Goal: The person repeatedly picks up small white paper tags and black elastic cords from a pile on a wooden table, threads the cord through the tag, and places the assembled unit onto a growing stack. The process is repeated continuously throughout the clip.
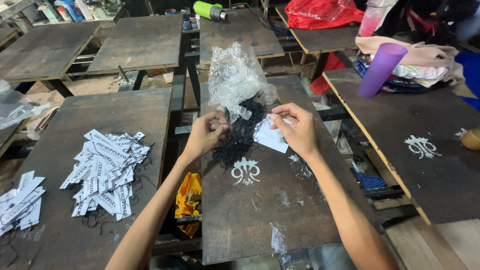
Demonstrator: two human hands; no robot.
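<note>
My left hand pinches a tangled bundle of black strings that hangs out of a crumpled clear plastic bag on the dark wooden board in front of me. My right hand holds a white paper tag just right of the strings, fingers bent around its upper edge. The two hands are close together over the middle of the board, above a white printed emblem.
A heap of white printed tags with black strings lies on the board to the left, with a smaller stack at the far left. A purple cup and folded cloth sit on the right table. A yellow object lies in the gap below.
</note>
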